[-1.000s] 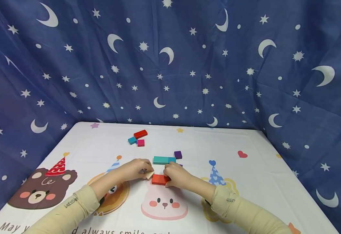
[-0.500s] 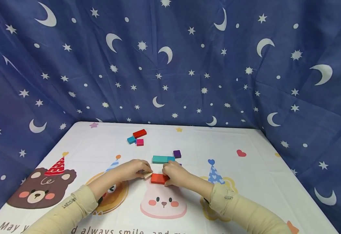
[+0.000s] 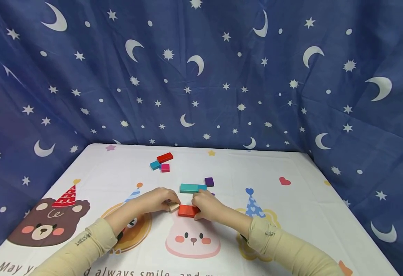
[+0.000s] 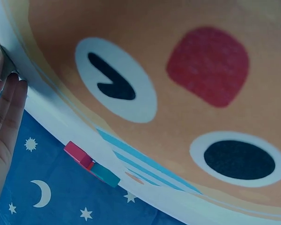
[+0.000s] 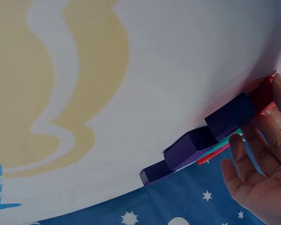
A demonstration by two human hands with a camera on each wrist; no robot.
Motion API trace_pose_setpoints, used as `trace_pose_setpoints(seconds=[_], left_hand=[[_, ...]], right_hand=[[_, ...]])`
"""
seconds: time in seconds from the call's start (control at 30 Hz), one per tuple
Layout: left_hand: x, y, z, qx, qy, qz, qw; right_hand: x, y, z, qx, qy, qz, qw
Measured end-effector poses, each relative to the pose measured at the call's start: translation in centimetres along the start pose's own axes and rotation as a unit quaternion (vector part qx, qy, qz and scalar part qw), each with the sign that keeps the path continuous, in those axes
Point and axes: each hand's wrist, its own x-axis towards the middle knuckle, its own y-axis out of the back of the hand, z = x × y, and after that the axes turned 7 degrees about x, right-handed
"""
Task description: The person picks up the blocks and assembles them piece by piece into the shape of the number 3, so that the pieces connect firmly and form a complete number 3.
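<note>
My left hand (image 3: 161, 200) pinches a small beige block (image 3: 174, 207) at the left end of a red block (image 3: 187, 211). In the left wrist view the fingertips hold that beige block (image 4: 3, 63) at the left edge. My right hand (image 3: 209, 206) grips the red block near its right end, covering part of it. The right wrist view shows the fingers around the red block (image 5: 262, 97), with a dark blue block (image 5: 230, 117) beside it. Past that lie a purple block (image 5: 189, 147) and a smaller purple one (image 5: 156, 173).
Behind the hands, a teal block (image 3: 189, 188) lies end to end with a blue block (image 3: 202, 188), with a purple block (image 3: 209, 181) close by. Farther back left sit another red block (image 3: 165, 157), a blue-teal block (image 3: 155, 165) and a pink block (image 3: 165, 168).
The beige block has shifted slightly and looks less tilted at the red block's left end than one second ago. Both hands have stayed nearly still over the last half second.
</note>
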Motion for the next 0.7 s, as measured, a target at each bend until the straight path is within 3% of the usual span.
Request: trace_pose_setpoints(seconds=[0.47, 0.7], left_hand=[[0.15, -0.11, 0.06, 0.015, 0.011, -0.008, 0.9998], [0.17, -0.06, 0.13, -0.019, 0.027, -0.022, 0.9992]], right_hand=[[-0.34, -0.48, -0.22, -0.020, -0.019, 0.015, 0.9995], [-0.66, -0.35, -0.34, -0.040, -0.023, 0.013, 0.9989]])
